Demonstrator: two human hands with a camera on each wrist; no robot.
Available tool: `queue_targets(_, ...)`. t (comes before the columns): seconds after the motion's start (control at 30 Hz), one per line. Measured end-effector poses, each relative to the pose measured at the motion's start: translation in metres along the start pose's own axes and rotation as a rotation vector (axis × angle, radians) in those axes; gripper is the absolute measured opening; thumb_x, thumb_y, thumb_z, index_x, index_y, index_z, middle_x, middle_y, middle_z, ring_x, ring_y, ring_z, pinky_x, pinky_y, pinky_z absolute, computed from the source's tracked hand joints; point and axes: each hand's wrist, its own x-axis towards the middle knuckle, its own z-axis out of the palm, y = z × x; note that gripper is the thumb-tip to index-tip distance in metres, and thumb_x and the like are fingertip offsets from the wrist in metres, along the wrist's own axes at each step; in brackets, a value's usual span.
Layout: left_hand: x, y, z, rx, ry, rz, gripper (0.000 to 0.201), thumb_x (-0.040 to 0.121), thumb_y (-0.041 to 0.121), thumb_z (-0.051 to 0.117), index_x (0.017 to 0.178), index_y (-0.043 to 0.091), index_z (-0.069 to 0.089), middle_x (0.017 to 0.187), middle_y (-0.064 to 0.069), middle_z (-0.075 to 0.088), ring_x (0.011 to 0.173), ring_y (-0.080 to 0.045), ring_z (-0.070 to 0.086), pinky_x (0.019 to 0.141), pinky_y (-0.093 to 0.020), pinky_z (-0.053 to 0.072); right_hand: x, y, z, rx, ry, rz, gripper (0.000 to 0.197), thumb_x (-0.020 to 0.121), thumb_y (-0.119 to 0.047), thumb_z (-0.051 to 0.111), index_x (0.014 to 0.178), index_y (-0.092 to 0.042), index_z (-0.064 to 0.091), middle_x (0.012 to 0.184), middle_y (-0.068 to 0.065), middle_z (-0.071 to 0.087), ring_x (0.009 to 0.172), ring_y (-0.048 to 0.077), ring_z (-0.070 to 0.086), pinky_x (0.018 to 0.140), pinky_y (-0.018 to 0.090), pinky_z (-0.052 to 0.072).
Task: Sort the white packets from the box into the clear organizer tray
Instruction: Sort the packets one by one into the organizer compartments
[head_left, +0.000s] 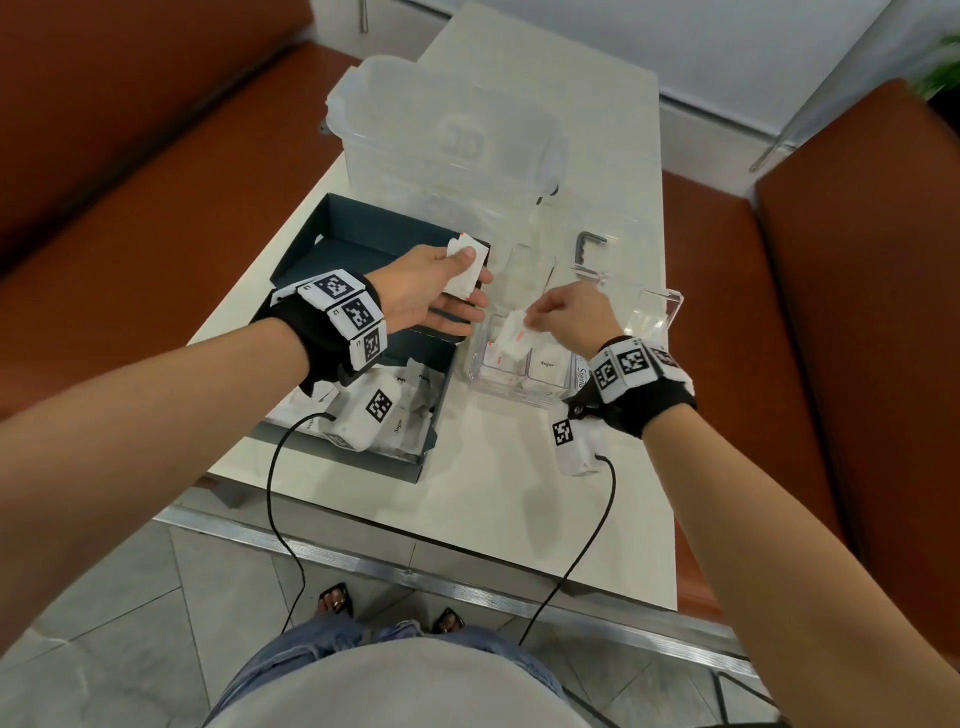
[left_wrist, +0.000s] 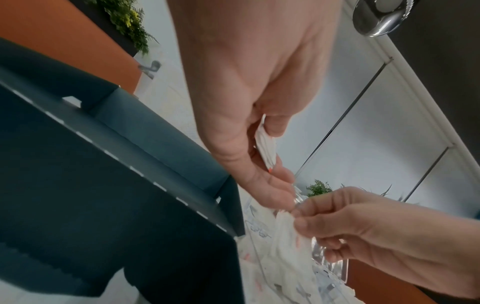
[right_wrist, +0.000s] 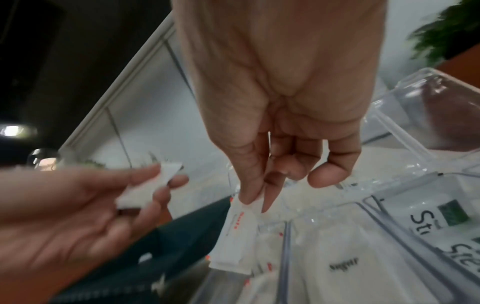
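Note:
My left hand (head_left: 457, 280) hovers over the dark box (head_left: 332, 244), palm up, thumb pressing a small stack of white packets (head_left: 466, 265) onto its fingers; the stack (right_wrist: 148, 189) also shows in the right wrist view. My right hand (head_left: 540, 317) pinches one white packet with red print (head_left: 514, 335) by its top edge, hanging over the near-left compartment of the clear organizer tray (head_left: 665, 312). That packet (right_wrist: 236, 232) dangles above other packets in the tray. More white packets (head_left: 410, 410) lie in the box's near end.
A large clear lidded container (head_left: 447, 135) stands behind the box. A small dark metal piece (head_left: 589, 244) lies behind the tray. Tray compartments hold packets marked Sugar (head_left: 546, 364) and Stevia (right_wrist: 446, 224). Orange bench seats (head_left: 130, 171) flank the white table (head_left: 571, 493).

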Motion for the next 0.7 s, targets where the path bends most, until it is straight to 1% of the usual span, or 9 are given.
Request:
queue_targets(0.07, 0.000, 0.000, 0.001, 0.000, -0.005, 0.004, 0.035, 0.103, 0.037, 0.040, 0.108, 0.012, 0.064, 0.094, -0.008, 0.069, 0.079, -0.018, 0.072, 0.065, -0.033, 0.059, 0.001, -0.001, 0.011, -0.114, -0.033, -0.014, 0.011, 0.085, -0.011, 0.069, 0.095, -0.007, 0.073, 0.085, 0.003, 0.062, 0.081, 0.014, 0.055, 0.070, 0.020, 0.041)
queue_targets(0.17, -0.001, -0.001, 0.003, 0.004, -0.010, 0.007, 0.034, 0.103, 0.037, 0.041, 0.107, 0.014, 0.065, 0.095, -0.008, 0.070, 0.078, -0.017, 0.072, 0.067, -0.033, 0.060, 0.003, -0.003, 0.021, -0.201, -0.058, -0.014, 0.014, 0.088, -0.012, 0.066, 0.100, -0.011, 0.072, 0.095, 0.008, 0.065, 0.084, 0.018, 0.057, 0.075, 0.027, 0.047)
queue_targets(0.2, -0.001, -0.001, 0.004, 0.006, -0.011, 0.007, 0.034, 0.103, 0.037, 0.041, 0.108, 0.014, 0.065, 0.096, -0.008, 0.069, 0.078, -0.017, 0.072, 0.068, -0.033, 0.060, 0.003, -0.003, 0.024, -0.226, -0.063, -0.007, 0.014, 0.088, -0.013, 0.066, 0.100, -0.013, 0.072, 0.099, 0.010, 0.066, 0.087, 0.021, 0.060, 0.081, 0.032, 0.051)
queue_targets(0.23, -0.002, 0.000, 0.004, 0.005, -0.010, 0.006, 0.034, 0.103, 0.037, 0.040, 0.109, 0.014, 0.064, 0.097, -0.008, 0.069, 0.079, -0.017, 0.072, 0.068, -0.033, 0.060, 0.003, -0.003, 0.027, -0.258, -0.067, -0.001, 0.014, 0.088, -0.015, 0.066, 0.100, -0.015, 0.072, 0.104, 0.010, 0.067, 0.094, 0.024, 0.061, 0.089, 0.037, 0.050)
queue_targets(0.3, -0.002, 0.000, 0.003, 0.001, -0.011, 0.007, 0.035, 0.103, 0.037, 0.040, 0.112, 0.013, 0.064, 0.098, -0.009, 0.069, 0.080, -0.018, 0.071, 0.069, -0.033, 0.060, 0.002, -0.004, 0.033, -0.318, -0.061, -0.003, 0.014, 0.088, -0.016, 0.065, 0.100, -0.018, 0.072, 0.108, 0.009, 0.068, 0.104, 0.027, 0.060, 0.098, 0.044, 0.045)
queue_targets(0.37, -0.003, 0.000, 0.002, -0.004, -0.020, 0.009, 0.037, 0.103, 0.037, 0.040, 0.114, 0.011, 0.063, 0.098, -0.009, 0.068, 0.082, -0.019, 0.070, 0.070, -0.034, 0.060, 0.001, -0.004, 0.038, -0.375, -0.046, -0.023, 0.015, 0.089, -0.015, 0.063, 0.100, -0.019, 0.072, 0.108, 0.005, 0.068, 0.109, 0.026, 0.058, 0.100, 0.045, 0.042)
queue_targets(0.47, -0.004, 0.000, 0.001, -0.010, -0.030, 0.010, 0.037, 0.103, 0.038, 0.040, 0.114, 0.012, 0.064, 0.098, -0.009, 0.068, 0.083, -0.019, 0.070, 0.070, -0.034, 0.060, -0.002, -0.004, 0.044, -0.465, -0.042, -0.076, 0.017, 0.088, -0.015, 0.063, 0.101, -0.020, 0.072, 0.110, 0.002, 0.067, 0.110, 0.025, 0.056, 0.097, 0.041, 0.036)
queue_targets(0.6, -0.004, -0.001, 0.001, -0.007, -0.019, 0.005, 0.036, 0.102, 0.039, 0.041, 0.111, 0.013, 0.065, 0.099, -0.009, 0.069, 0.083, -0.020, 0.071, 0.070, -0.034, 0.060, -0.003, -0.003, 0.046, -0.508, -0.033, -0.137, 0.016, 0.086, -0.021, 0.068, 0.102, -0.020, 0.071, 0.107, 0.001, 0.067, 0.108, 0.025, 0.057, 0.097, 0.044, 0.034)
queue_targets(0.7, -0.004, 0.000, 0.002, -0.006, -0.014, -0.002, 0.037, 0.101, 0.041, 0.042, 0.110, 0.013, 0.065, 0.097, -0.008, 0.070, 0.082, -0.020, 0.071, 0.070, -0.034, 0.060, -0.005, -0.003, 0.045, -0.504, -0.067, -0.147, 0.016, 0.084, -0.025, 0.071, 0.100, -0.022, 0.071, 0.102, -0.002, 0.068, 0.107, 0.023, 0.056, 0.096, 0.046, 0.034)
